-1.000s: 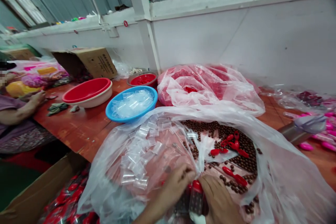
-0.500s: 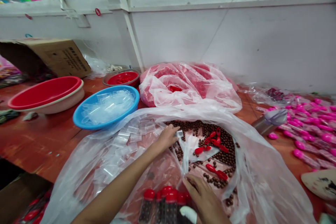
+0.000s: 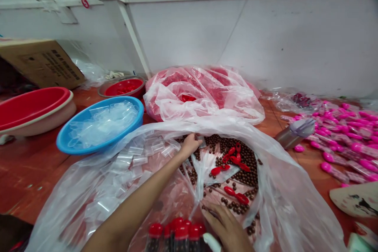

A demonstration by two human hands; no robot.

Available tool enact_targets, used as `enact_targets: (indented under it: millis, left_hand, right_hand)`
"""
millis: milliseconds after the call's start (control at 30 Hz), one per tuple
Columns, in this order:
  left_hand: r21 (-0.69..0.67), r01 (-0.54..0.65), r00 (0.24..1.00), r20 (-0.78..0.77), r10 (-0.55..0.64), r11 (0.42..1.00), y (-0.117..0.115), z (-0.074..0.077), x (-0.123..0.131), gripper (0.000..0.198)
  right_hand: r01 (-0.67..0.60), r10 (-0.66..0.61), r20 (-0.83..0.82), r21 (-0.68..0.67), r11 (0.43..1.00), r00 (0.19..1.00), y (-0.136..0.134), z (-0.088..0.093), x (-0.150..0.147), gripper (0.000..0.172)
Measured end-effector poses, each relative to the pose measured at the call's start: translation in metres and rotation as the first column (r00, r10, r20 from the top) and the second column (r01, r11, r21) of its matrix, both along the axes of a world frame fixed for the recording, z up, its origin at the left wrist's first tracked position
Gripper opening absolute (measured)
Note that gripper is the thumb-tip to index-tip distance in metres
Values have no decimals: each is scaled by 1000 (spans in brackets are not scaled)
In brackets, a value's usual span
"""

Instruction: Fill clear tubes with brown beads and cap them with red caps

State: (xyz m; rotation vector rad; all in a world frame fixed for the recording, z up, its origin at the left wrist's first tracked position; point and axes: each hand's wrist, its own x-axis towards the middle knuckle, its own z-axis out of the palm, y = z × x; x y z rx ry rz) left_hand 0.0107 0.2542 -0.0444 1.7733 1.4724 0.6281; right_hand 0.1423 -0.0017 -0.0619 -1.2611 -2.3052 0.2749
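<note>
My left hand [image 3: 189, 146] is closed on a small clear plastic container [image 3: 202, 141], held at the far side of a heap of brown beads [image 3: 248, 153]. The beads lie spread on a clear plastic sheet [image 3: 291, 189]. My right hand [image 3: 227, 224] is curled low at the near edge of the beads, with a white wrap [image 3: 211, 241] at its thumb side; what its fingers hold, if anything, is hidden. Just left of it stand several red-capped tubes [image 3: 180, 232] filled with dark beads. Red plastic scoop-like pieces [image 3: 236, 195] lie among the beads.
Empty clear containers [image 3: 121, 169] lie to the left on the sheet. Behind are a blue basin [image 3: 63, 141] of clear pieces, a red basin [image 3: 32, 104], a carton [image 3: 44, 63] and a pink-filled bag [image 3: 203, 94]. A grey bottle [image 3: 295, 133] and pink-capped tubes [image 3: 348, 138] lie right.
The view has tilted down and turned slightly right, so things appear shifted left. My left hand still holds the clear container by the beads, and my right hand stays near the tubes.
</note>
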Motion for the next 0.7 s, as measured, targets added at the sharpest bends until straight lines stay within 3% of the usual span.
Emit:
enact_targets:
  millis: [267, 467, 700]
  left_hand:
    - [97, -160, 986, -27, 163, 982, 10, 3, 3, 27]
    - [13, -69, 998, 7, 69, 998, 6, -4, 19, 25]
    - [-224, 37, 992, 126, -8, 974, -12, -19, 39, 21]
  right_hand:
    - [-18, 18, -45, -2, 1000, 999, 0, -5, 3, 39]
    - [-51, 51, -82, 12, 999, 995, 2, -4, 2, 35]
    - [-57, 47, -102, -100, 993, 994, 0, -1, 1, 44]
